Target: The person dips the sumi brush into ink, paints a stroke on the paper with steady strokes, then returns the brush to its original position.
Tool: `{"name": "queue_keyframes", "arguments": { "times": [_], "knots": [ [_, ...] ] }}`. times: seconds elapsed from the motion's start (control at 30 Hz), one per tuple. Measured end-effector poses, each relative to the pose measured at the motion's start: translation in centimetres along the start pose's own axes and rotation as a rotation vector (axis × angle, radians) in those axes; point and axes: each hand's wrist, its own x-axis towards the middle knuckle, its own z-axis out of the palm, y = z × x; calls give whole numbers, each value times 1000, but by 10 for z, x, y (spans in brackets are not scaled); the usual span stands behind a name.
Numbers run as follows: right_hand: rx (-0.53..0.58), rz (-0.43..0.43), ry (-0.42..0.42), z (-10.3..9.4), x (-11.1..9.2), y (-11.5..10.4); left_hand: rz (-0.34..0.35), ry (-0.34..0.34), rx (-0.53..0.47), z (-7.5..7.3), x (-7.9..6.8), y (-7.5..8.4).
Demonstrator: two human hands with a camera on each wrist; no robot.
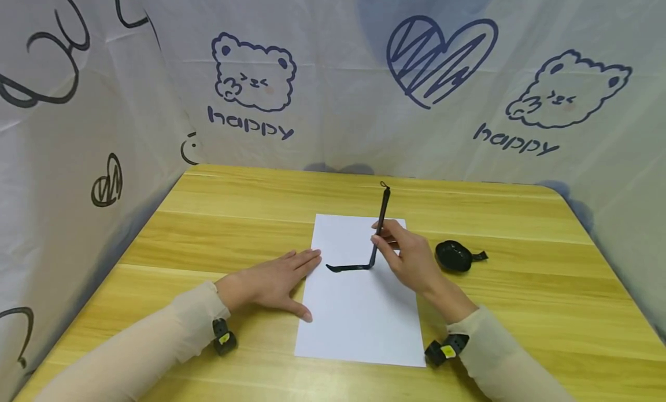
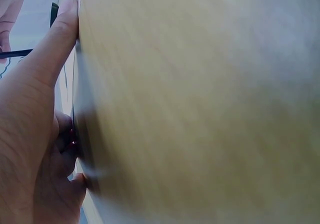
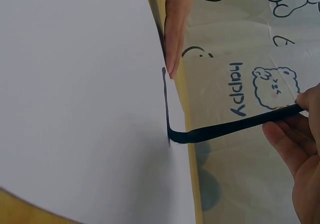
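Observation:
A black writing brush (image 1: 381, 220) with a hanging loop at its top stands nearly upright in my right hand (image 1: 411, 260), pinched between thumb and fingers. Its bent bristle tip (image 3: 180, 136) touches a sheet of white paper (image 1: 359, 321). From the tip a black ink stroke (image 1: 346, 268) runs left across the sheet, thicker at its left end. My left hand (image 1: 273, 280) lies flat, fingers straight, fingertips and thumb on the paper's left edge. The left wrist view shows that hand from its thumb side, with little of the paper visible.
A small black dish (image 1: 452, 255) with a short handle, dark and shiny inside, sits right of my right hand. The wood-grain table (image 1: 239, 217) meets a white cloth (image 1: 343, 136) with drawn bears and hearts at the back. Both wrists wear black straps with small devices.

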Motion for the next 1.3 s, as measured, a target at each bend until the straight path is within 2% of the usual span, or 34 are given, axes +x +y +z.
{"name": "queue_keyframes", "arguments": {
  "times": [0.43, 1.3],
  "knots": [
    [-27, 43, -16, -8, -6, 5, 0, 6, 0, 3, 1, -2],
    [-60, 41, 17, -25, -16, 15, 1, 10, -1, 0, 0, 0]
  ]
}}
